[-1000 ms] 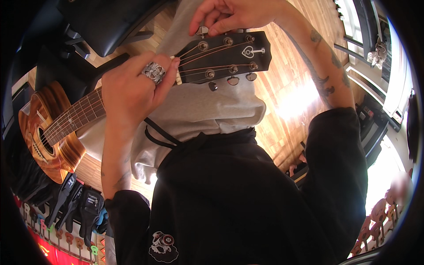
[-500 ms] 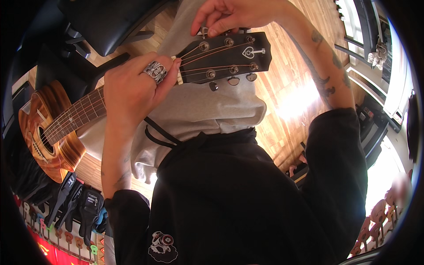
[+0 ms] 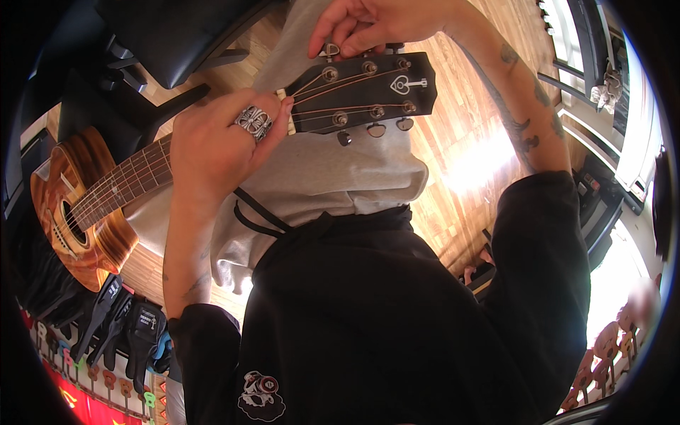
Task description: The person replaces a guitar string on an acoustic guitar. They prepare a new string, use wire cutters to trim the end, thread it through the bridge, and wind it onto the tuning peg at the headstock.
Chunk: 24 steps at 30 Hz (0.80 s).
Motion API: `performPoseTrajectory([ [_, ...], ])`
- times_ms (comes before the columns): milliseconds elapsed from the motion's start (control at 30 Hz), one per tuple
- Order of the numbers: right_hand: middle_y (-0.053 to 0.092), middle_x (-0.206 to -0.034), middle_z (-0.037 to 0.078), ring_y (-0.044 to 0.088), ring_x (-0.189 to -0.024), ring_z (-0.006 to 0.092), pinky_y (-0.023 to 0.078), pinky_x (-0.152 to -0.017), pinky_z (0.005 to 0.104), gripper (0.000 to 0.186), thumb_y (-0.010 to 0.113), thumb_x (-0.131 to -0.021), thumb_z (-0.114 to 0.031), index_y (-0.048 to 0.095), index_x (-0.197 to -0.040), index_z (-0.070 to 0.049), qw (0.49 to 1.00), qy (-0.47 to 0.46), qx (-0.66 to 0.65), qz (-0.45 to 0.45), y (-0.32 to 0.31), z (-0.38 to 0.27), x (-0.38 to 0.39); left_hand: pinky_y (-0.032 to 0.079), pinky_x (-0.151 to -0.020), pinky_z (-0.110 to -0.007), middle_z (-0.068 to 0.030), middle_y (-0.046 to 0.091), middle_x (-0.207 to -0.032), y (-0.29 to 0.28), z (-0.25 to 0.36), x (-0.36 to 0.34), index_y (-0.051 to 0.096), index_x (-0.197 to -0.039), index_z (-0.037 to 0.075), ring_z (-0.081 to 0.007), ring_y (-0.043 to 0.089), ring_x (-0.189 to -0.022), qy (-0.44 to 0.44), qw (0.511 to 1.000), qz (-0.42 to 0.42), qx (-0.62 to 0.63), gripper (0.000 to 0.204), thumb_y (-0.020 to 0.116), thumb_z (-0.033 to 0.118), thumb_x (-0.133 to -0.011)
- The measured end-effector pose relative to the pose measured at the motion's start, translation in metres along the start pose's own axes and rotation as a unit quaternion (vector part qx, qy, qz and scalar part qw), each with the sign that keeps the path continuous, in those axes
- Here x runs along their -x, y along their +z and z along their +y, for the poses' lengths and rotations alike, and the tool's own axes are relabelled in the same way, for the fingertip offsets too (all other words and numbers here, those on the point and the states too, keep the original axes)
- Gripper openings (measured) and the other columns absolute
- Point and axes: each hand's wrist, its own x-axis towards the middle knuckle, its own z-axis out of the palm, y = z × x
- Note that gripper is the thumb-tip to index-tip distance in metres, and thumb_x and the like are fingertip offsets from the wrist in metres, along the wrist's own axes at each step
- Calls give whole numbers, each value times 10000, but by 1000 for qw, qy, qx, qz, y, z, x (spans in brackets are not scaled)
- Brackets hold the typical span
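Note:
An acoustic guitar (image 3: 117, 244) lies across my lap, its wooden body at the far left and its dark headstock (image 3: 382, 83) toward the upper middle. My left hand (image 3: 223, 138), wearing a wide silver ring (image 3: 253, 123), is closed round the neck (image 3: 138, 173) just beside the pale nut (image 3: 286, 113). At the headstock's far edge, my right hand (image 3: 375, 27) has thumb and index finger on either side of a metal tuning peg (image 3: 329, 50). Several strings run from the nut to the posts. More pegs (image 3: 375, 130) stick out along the near edge.
Black padded seating (image 3: 177, 35) stands at the upper left. Black gig bags (image 3: 145, 329) hang at the lower left, near a row of small ukulele-like instruments (image 3: 110, 379). Similar instruments (image 3: 608, 343) line the lower right. Wood flooring (image 3: 460, 113) shows beyond my grey trousers (image 3: 333, 173).
The tuning peg between my right fingers has turned, showing more of its flat face. The headstock and my left hand have shifted very slightly to the right.

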Motion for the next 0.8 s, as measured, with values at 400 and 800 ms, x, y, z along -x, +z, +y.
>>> performPoseTrajectory([
  [400, 658, -891, 25, 596, -707, 72, 473, -599, 218, 359, 648, -835, 73, 608, -1177, -28, 991, 26, 20, 129, 2, 35, 13, 571, -577, -334, 1, 705, -928, -8, 1, 21, 738, -764, 182, -191, 713, -781, 27, 994, -88, -59, 88, 661, 198, -724],
  [800, 667, -896, 63, 626, -723, 85, 500, -554, 215, 298, 653, -861, 31, 544, -1133, -24, 989, 28, 1, 147, 9, 30, 0, 589, -609, -327, -43, 708, -890, -14, 1, 18, 731, -804, 146, -226, 710, -715, -80, 982, -166, 30, 106, 650, 205, -769],
])
